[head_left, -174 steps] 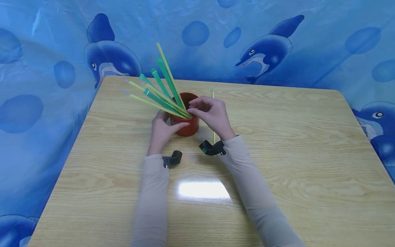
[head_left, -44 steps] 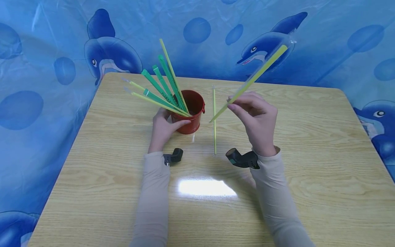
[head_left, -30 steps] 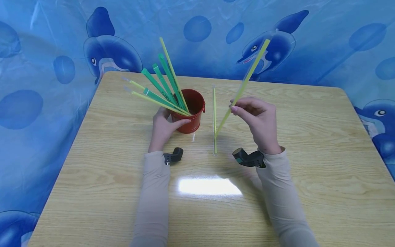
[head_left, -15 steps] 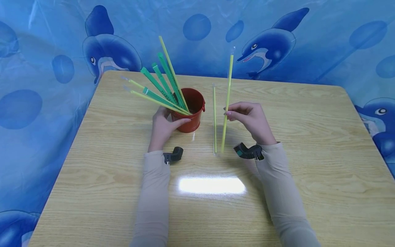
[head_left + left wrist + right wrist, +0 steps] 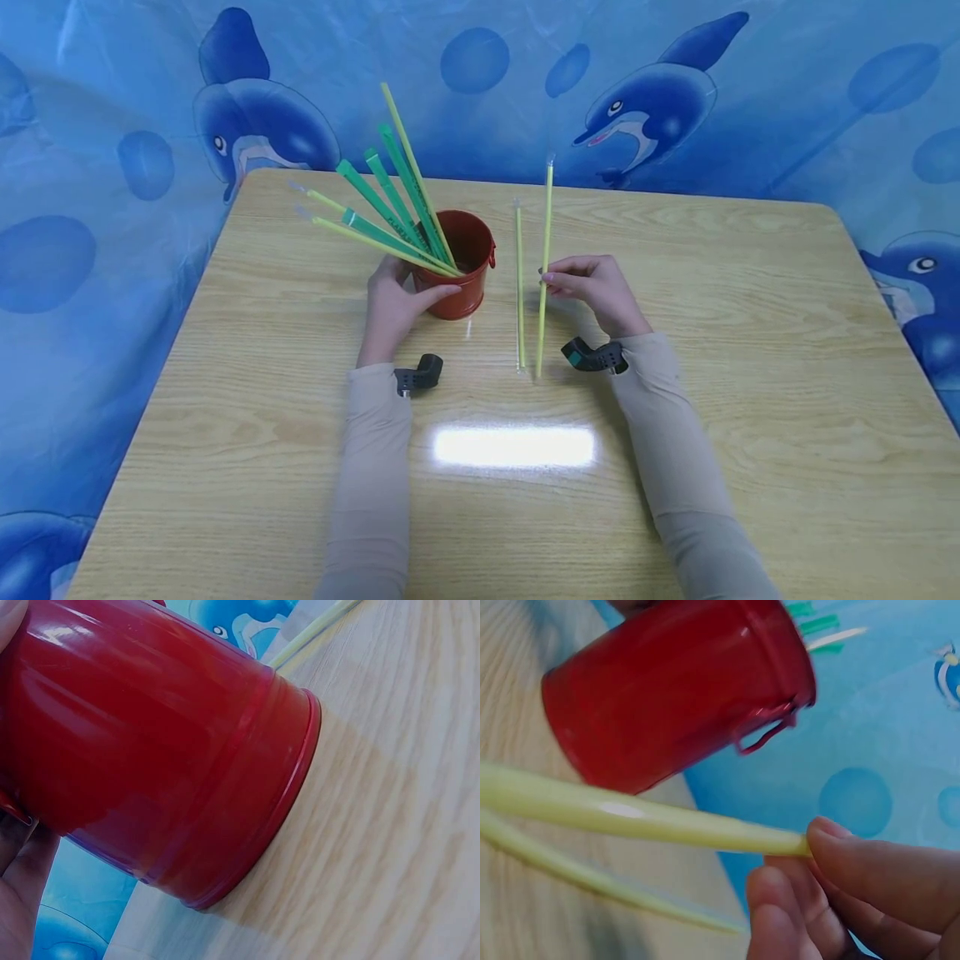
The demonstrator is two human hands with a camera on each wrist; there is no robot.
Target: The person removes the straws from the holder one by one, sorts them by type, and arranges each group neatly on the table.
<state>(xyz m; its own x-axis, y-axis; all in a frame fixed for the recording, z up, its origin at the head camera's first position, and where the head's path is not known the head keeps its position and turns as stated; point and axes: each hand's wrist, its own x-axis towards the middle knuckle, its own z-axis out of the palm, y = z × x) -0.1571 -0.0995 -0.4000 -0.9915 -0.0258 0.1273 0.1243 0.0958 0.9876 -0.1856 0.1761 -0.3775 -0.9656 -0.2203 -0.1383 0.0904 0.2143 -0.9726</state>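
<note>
Head view: at far left, fanned out beyond and above the left hand (image 5: 392,308), green straws (image 5: 408,179) and yellow straws (image 5: 404,140), all leaning that way from inside the pail (image 5: 463,302). Could get flicked out onto the desk (image 5: 285,417) by a straight-up lift of the left hand, because of lowest straws so close over its fingers. Contact there: impossible to tell.

Just right of that hand, the pail itself: upright on the desk, gripped round its left side, thumb across the front, fingers mostly hidden behind. Could rock or slide if let go abruptly or pushed from one side only, given so lopsided a load.

Between the two hands, nearer the right: a loose straw (image 5: 520,287), yellow, flat on the desk. Could roll or end up askew, being light and unsecured, after any sideways brush from the right hand (image 5: 595,293).

Then, in the right hand: held straw (image 5: 547,217), also yellow, pinched between thumb and fingers, beside the loose straw and roughly parallel to it. Could swivel out of line, from a hold at a single spot along so long a thing; could slip inside its clear wrapper (image 5: 551,157), from a light pinch on slick film. Also at risk of crossing or shoving the loose straw, through too narrow a gap. Contact between lower end and desk: impossible to tell.
</note>
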